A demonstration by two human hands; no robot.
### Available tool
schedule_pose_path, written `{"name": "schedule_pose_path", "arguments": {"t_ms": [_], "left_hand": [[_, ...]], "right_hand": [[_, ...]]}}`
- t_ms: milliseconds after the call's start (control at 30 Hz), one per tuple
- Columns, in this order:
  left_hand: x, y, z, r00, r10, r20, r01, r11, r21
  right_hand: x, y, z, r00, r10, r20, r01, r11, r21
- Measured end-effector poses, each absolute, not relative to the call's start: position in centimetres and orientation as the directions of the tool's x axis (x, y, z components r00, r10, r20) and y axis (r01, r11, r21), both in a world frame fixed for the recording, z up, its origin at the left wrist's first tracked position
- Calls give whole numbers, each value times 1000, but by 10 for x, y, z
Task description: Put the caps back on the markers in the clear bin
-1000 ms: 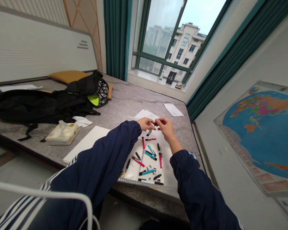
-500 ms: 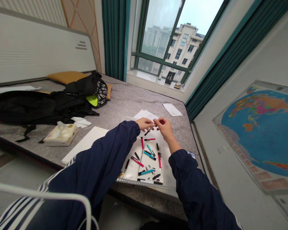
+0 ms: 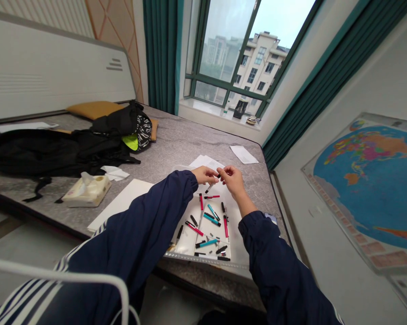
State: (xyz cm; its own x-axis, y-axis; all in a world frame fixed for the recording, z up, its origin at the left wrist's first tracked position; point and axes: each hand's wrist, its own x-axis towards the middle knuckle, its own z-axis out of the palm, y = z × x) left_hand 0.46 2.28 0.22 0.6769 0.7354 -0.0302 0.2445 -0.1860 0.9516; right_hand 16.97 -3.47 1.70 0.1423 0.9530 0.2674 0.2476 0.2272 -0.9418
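My left hand [image 3: 205, 174] and my right hand [image 3: 231, 179] meet above the white surface, fingertips almost touching. Between them is a slim pen [image 3: 208, 187], slanted, its dark end pointing down to the left. My left fingers pinch it, while my right thumb and forefinger close on its dark upper end; the fingers partly hide it. Below the hands lie scattered pens and pen parts: a red pen [image 3: 201, 201], a blue pen [image 3: 212, 220], another red pen [image 3: 225, 226], a blue barrel [image 3: 206, 243] and a black cap [image 3: 221, 249], plus several small grey bits.
A tissue pack [image 3: 87, 190] and a black backpack [image 3: 54, 151] lie on the left of the grey tabletop [image 3: 176, 140]. White board [image 3: 122, 205] sits by my left sleeve. A paper sheet [image 3: 244, 155] lies near the far right corner. A white tube [image 3: 71, 275] crosses the lower left.
My fingers have shifted slightly around the pen, and its dark upper end shows more between my hands. The scattered pens lie as before.
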Motion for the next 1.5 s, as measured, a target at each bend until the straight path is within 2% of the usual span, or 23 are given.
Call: {"name": "schedule_pose_path", "arguments": {"t_ms": [233,433,800,967,1033,1100,1167,1200,1267,1300,1367,1433,1500], "left_hand": [[2,19,10,675,738,11,256,-248,934],[4,12,22,675,737,18,216,-221,951],[2,16,16,670,742,4,244,-225,943],[5,15,19,570,822,6,252,-182,951],[6,14,20,525,851,12,248,-167,954],[6,14,20,496,868,8,252,-153,956],[6,15,21,490,872,5,250,-146,957],[5,15,21,494,870,5,250,-147,957],[5,15,22,504,863,7,253,-156,955],[5,15,22,509,861,8,254,-159,954],[5,14,23,509,861,8,256,-161,953],[5,13,23,506,862,16,254,-167,953],[5,13,23,503,864,28,253,-178,951]], "right_hand": [[170,-34,16,158,949,274,275,224,-935],[172,-32,13,145,951,274,271,228,-935],[172,-33,14,102,958,269,292,230,-928],[166,-39,16,231,934,272,306,196,-932],[163,-43,15,181,952,246,353,170,-920],[158,-49,14,11,989,151,411,133,-902],[151,-57,10,-214,975,-65,490,49,-870],[147,-63,7,-320,923,-216,547,-7,-837],[138,-74,0,-426,718,-551,719,-101,-688],[133,-80,-4,-389,612,-689,806,-137,-576],[124,-89,-10,-217,508,-833,880,-268,-392],[117,-95,-15,-101,465,-880,890,-354,-289],[113,-96,-20,-54,456,-889,892,-377,-248]]}}
